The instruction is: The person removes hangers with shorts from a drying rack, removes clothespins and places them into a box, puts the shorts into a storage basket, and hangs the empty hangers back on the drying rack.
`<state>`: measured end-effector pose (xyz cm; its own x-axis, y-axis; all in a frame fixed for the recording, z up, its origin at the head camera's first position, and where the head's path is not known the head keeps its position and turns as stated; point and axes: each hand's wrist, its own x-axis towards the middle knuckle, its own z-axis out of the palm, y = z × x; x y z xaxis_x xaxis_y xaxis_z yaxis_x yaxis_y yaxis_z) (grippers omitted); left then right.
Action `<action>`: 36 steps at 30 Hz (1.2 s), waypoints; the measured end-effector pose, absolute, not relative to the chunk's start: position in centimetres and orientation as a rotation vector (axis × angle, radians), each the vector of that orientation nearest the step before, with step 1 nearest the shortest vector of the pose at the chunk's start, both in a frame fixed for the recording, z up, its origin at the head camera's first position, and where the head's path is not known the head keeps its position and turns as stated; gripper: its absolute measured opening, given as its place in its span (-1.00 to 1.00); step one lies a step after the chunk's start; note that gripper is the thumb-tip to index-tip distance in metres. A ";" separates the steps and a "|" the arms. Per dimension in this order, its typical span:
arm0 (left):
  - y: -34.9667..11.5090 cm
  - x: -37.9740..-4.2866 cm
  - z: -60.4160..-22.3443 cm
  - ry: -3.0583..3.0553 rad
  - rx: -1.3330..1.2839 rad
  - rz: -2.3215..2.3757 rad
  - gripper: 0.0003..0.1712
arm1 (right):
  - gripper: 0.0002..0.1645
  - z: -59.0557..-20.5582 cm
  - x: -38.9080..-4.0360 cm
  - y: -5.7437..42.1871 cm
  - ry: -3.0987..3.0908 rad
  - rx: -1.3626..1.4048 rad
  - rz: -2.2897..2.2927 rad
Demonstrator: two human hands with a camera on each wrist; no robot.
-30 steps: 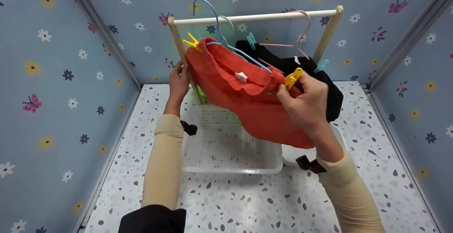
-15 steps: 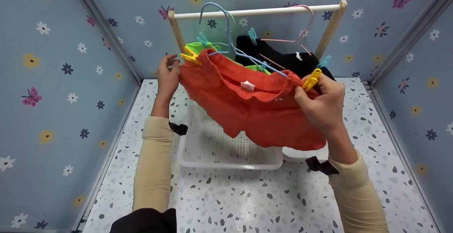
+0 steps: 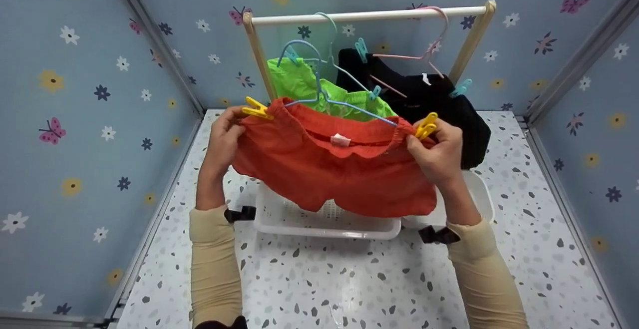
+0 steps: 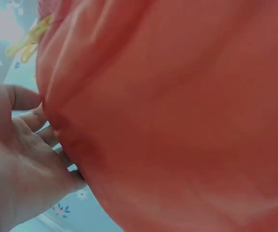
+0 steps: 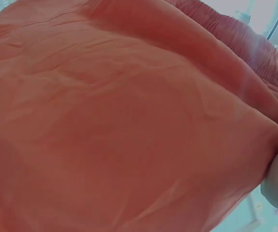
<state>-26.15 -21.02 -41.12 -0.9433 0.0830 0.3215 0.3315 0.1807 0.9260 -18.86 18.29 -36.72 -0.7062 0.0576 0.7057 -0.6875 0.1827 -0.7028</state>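
Note:
A pair of red shorts (image 3: 349, 179) is spread between my hands, white label inside the waistband. A blue hanger (image 3: 318, 77) runs inside the waistband, its hook standing free below the rail. Yellow clothespins (image 3: 257, 109) clip the waistband at both ends. My left hand (image 3: 219, 142) pinches the shorts' left side edge, below the left clothespin; the left wrist view shows thumb and fingers (image 4: 28, 99) at that edge. With thumb and fingers, my right hand (image 3: 442, 154) grips the right waistband corner beside the other clothespin (image 3: 427, 126). Red fabric (image 5: 129, 121) fills most of the right wrist view.
Behind the shorts stands a rack with a white rail (image 3: 369, 16). Green shorts (image 3: 294, 79) and a black garment (image 3: 429, 107) hang there on hangers with blue clothespins. Below are a white plastic basket (image 3: 324, 231) and a white basin (image 3: 481, 194) on the speckled surface.
The red shorts and blue hanger have come down and away from the rail, uncovering the green shorts. My left hand has moved from the rack's post to the shorts' left edge.

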 end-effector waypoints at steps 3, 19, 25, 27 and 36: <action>-20.8 -25.4 -42.0 -2.374 -0.392 -1.742 -0.64 | -0.91 -38.3 -19.8 18.3 -1.821 0.569 1.615; -19.6 -21.9 -45.6 -2.269 -0.405 -1.470 -0.84 | -0.93 -44.8 -21.7 17.8 -1.814 0.600 1.635; -19.0 -20.7 -48.1 -2.212 -0.377 -1.475 -0.87 | -0.88 -47.6 -21.5 18.5 -1.977 0.556 1.589; -18.7 -20.7 -48.9 -2.201 -0.364 -1.479 -0.91 | -0.86 -48.1 -21.2 18.7 -2.040 0.511 1.572; -18.3 -20.3 -51.5 -2.140 -0.278 -1.514 -0.92 | -0.66 -48.8 -19.3 19.3 -2.180 0.301 1.823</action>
<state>-20.31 -18.33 -51.50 -0.8540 -0.1173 0.5068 0.4388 0.3607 0.8230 -19.31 19.31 -48.84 -0.9381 0.0211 0.3457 -0.3365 0.1806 -0.9242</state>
